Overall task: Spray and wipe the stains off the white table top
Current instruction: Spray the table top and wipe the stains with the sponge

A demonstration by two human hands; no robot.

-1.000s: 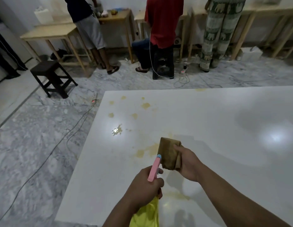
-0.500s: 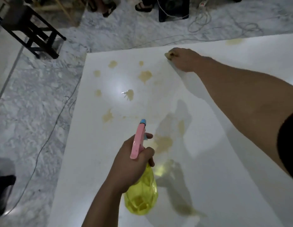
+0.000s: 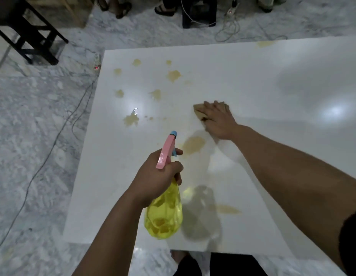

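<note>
Across the white tabletop (image 3: 272,136) in front of you lie yellowish-brown stains (image 3: 173,75): a scatter of small ones toward the far left corner, a larger patch just left of your right wrist, a faint one at the far edge and a smear near your right forearm. Your right hand (image 3: 217,121) lies flat with fingers spread, pressing a brown cloth (image 3: 200,109) onto the surface, to the right of the scattered stains. Your left hand (image 3: 159,176) is curled round the neck of a spray bottle (image 3: 165,214) with a yellow body and pink head, one finger at the trigger, held above the near part of the tabletop with the nozzle pointing away from you. Ceiling light glares off the glossy surface in two spots. Around the tabletop is a grey marble floor (image 3: 33,136) with a cable (image 3: 53,144) trailing over it and a power strip by the far left corner. A black stool (image 3: 29,34) stands far left, and other people's feet show at the top.
</note>
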